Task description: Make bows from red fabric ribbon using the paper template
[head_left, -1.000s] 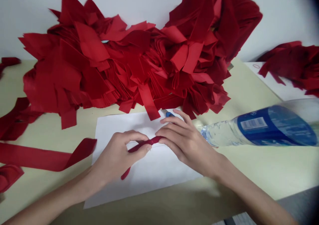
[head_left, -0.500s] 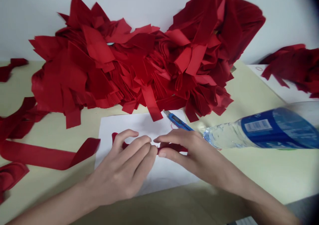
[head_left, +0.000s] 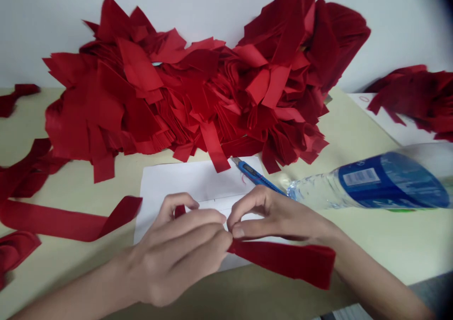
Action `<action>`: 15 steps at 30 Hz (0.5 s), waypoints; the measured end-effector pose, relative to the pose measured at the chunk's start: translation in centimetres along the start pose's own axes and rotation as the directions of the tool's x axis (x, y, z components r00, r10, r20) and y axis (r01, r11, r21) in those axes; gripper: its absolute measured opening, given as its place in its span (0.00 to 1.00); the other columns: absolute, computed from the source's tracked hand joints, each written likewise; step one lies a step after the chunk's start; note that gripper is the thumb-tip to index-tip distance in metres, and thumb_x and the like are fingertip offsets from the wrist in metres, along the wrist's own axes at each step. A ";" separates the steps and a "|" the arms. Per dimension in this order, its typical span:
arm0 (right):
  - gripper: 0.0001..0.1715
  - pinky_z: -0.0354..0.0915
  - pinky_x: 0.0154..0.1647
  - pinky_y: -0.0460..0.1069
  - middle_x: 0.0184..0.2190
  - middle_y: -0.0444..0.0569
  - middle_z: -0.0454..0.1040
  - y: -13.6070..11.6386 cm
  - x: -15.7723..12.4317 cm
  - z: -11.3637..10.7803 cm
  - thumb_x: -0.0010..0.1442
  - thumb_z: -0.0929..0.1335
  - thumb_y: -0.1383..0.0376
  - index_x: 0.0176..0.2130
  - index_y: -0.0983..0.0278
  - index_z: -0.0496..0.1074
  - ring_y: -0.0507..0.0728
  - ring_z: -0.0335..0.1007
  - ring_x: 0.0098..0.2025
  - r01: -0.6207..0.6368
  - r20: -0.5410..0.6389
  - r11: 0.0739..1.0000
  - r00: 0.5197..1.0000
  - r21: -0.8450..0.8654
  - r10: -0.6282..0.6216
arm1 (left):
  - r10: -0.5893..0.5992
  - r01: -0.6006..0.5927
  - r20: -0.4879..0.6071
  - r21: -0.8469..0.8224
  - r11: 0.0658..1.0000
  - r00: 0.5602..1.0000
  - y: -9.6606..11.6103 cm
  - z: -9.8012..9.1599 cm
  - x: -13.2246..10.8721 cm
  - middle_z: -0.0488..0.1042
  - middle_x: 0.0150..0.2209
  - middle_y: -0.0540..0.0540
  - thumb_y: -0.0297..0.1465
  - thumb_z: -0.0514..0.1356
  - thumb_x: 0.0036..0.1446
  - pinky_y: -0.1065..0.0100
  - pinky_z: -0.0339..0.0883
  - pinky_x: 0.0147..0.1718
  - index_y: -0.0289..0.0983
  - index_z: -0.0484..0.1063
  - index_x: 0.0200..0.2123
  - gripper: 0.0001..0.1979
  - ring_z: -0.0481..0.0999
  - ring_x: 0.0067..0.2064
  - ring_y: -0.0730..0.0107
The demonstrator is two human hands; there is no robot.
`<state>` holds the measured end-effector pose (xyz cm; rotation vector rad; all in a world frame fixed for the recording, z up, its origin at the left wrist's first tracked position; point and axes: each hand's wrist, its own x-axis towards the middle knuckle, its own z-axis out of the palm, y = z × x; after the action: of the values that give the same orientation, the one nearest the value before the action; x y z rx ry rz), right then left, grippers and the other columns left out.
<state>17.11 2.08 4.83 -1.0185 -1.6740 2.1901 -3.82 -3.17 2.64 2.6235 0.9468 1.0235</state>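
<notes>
Both hands work on a red fabric strip [head_left: 290,261] over a white paper sheet [head_left: 166,181] with a thin drawn line. My left hand [head_left: 187,247] has its fingers bent together over one part of the strip; a bit of red shows by its index finger. My right hand [head_left: 267,216] pinches with thumb and index finger where the strip emerges beside the left fingertips. From there the strip's free end trails right, below my right hand. The gathered part between the fingers is mostly hidden.
A big heap of red fabric strips [head_left: 191,93] lies along the wall. A blue utility knife [head_left: 256,174] rests on the paper's upper right. A water bottle [head_left: 371,181] lies on its side at right. Loose red strips [head_left: 71,220] are at left, another red pile [head_left: 414,93] far right.
The hands have moved slightly down and right. The red strip's end, earlier mostly behind my right hand, now stretches out below it, and the right fingers have closed into a tighter pinch.
</notes>
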 end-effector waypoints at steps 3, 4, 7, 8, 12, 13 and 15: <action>0.07 0.64 0.35 0.46 0.26 0.43 0.74 1.1 0.1 1.0 0.56 0.69 0.66 0.28 0.65 0.76 0.50 0.70 0.31 0.099 -0.133 0.992 0.987 0.082 -0.087 | -0.191 0.173 -0.081 -0.189 0.967 0.978 0.5 0.3 0.8 0.75 0.25 0.54 0.20 0.58 0.54 0.65 0.61 0.39 0.38 0.69 0.30 0.07 0.75 0.34 0.72; 0.07 0.64 0.36 0.46 0.27 0.43 0.74 1.4 0.1 1.5 0.56 0.69 0.66 0.27 0.65 0.75 0.51 0.70 0.32 0.147 -0.208 0.987 0.969 0.056 -0.133 | -0.266 0.236 -0.099 -0.243 0.941 0.959 0.5 0.4 1.0 0.74 0.25 0.55 0.20 0.59 0.53 0.65 0.61 0.38 0.39 0.69 0.29 0.08 0.74 0.33 0.73; 0.07 0.63 0.38 0.47 0.26 0.43 0.72 2.1 0.1 3.0 0.53 0.71 0.66 0.24 0.63 0.73 0.52 0.69 0.33 0.198 -0.463 0.980 0.867 -0.015 -0.182 | -0.485 0.432 -0.056 -0.372 0.821 0.873 0.5 0.5 1.3 0.75 0.27 0.55 0.21 0.60 0.51 0.68 0.64 0.33 0.42 0.70 0.29 0.08 0.72 0.31 0.72; 0.07 0.63 0.37 0.47 0.24 0.42 0.71 2.2 0.2 3.4 0.53 0.71 0.65 0.24 0.63 0.73 0.51 0.68 0.31 0.220 -0.517 0.975 0.835 0.006 -0.185 | -0.554 0.503 -0.004 -0.414 0.759 0.833 0.5 0.5 1.3 0.75 0.27 0.55 0.23 0.61 0.51 0.69 0.64 0.31 0.42 0.71 0.29 0.07 0.72 0.31 0.72; 0.06 0.62 0.29 0.44 0.22 0.40 0.69 2.0 0.4 3.9 0.56 0.69 0.64 0.28 0.62 0.73 0.48 0.64 0.26 0.319 -0.541 0.947 0.802 0.031 -0.253 | -0.696 0.740 0.362 -0.563 0.368 0.620 0.1 0.1 1.5 0.75 0.26 0.53 0.31 0.60 0.56 0.71 0.66 0.31 0.42 0.74 0.27 0.06 0.73 0.31 0.72; 0.06 0.62 0.29 0.44 0.22 0.41 0.69 1.9 0.4 3.8 0.57 0.68 0.65 0.28 0.63 0.73 0.48 0.64 0.26 0.307 -0.550 0.952 0.794 -0.005 -0.259 | -0.696 0.763 0.431 -0.589 0.265 0.574 0.0 0.0 1.5 0.75 0.27 0.53 0.33 0.58 0.57 0.71 0.67 0.33 0.42 0.75 0.27 0.08 0.73 0.33 0.72; 0.07 0.62 0.29 0.44 0.23 0.41 0.70 1.7 0.4 3.6 0.57 0.67 0.66 0.27 0.64 0.72 0.48 0.64 0.27 0.265 -0.580 0.958 0.766 -0.107 -0.276 | -0.696 0.752 0.484 -0.648 0.122 0.530 -0.3 0.1 1.6 0.76 0.28 0.51 0.35 0.58 0.58 0.71 0.68 0.35 0.40 0.75 0.27 0.10 0.74 0.35 0.71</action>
<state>14.95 -1.08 3.62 -1.2122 -1.4276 1.4587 -3.05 -1.95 3.33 1.0884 1.1532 0.7588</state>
